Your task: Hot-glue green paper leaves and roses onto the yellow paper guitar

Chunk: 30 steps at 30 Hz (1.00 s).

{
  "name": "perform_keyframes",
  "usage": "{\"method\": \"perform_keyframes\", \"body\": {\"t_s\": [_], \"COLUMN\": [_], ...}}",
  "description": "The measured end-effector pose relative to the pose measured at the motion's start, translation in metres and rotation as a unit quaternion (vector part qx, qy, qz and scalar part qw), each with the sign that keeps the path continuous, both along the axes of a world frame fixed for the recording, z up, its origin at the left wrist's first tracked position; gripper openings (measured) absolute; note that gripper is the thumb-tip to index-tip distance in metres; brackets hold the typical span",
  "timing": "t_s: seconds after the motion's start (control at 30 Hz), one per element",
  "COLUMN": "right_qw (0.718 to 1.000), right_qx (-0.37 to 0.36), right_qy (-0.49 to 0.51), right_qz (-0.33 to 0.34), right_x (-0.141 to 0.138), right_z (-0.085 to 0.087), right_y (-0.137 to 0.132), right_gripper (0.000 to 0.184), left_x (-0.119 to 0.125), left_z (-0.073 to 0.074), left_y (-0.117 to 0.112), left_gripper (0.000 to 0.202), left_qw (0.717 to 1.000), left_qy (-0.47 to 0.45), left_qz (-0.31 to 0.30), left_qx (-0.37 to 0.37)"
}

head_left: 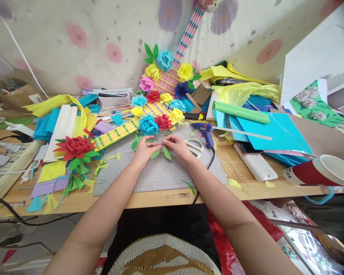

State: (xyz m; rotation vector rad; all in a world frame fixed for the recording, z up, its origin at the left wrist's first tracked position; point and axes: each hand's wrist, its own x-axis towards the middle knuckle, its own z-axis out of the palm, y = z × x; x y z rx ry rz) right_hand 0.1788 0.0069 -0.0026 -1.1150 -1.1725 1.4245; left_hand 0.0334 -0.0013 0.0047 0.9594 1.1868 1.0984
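Note:
My left hand (145,149) and my right hand (176,146) meet over the grey cutting mat (157,177), fingertips pinched together. Between them is a small sprig of green paper leaves (166,153), whose leaves hang below the fingers; the stem is mostly hidden. Just beyond my hands lies a yellow paper guitar (119,131) covered with paper flowers, among them a blue flower (148,125) and a red flower (164,122). White-handled scissors (195,147) rest beside my right hand. A blue glue gun (205,133) stands to their right, its cord running toward the table edge.
A pink paper guitar (186,42) leans on the wall. Blue paper sheets (278,131), a green paper roll (240,112) and a red-and-white paper cup (318,170) fill the right side. A large red paper flower (75,148) and paper scraps (51,172) lie left.

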Motion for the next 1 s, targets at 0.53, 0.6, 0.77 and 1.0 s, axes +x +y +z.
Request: {"method": "perform_keyframes", "body": {"t_s": [0.53,0.6,0.77,1.0], "right_qw": [1.000,1.000,1.000,1.000], "right_qx": [0.000,0.000,0.005,0.018], "right_qy": [0.011,0.009,0.013,-0.021], "right_qz": [-0.006,-0.008,-0.008,0.000], "right_x": [-0.002,-0.002,-0.002,-0.001], "right_z": [-0.002,-0.002,-0.002,-0.003], "right_y": [0.001,0.001,0.002,0.004], "right_gripper": [0.035,0.035,0.035,0.037], "left_x": [0.000,0.001,0.002,0.004], "left_z": [0.002,0.002,0.002,0.006], "left_y": [0.000,0.000,0.001,0.001], "left_gripper": [0.061,0.061,0.059,0.053], "left_qw": [0.999,0.999,0.998,0.995], "left_qy": [0.011,0.019,0.025,-0.016], "left_qz": [0.030,0.041,0.064,0.077], "left_qx": [-0.006,-0.002,-0.014,-0.058]}}
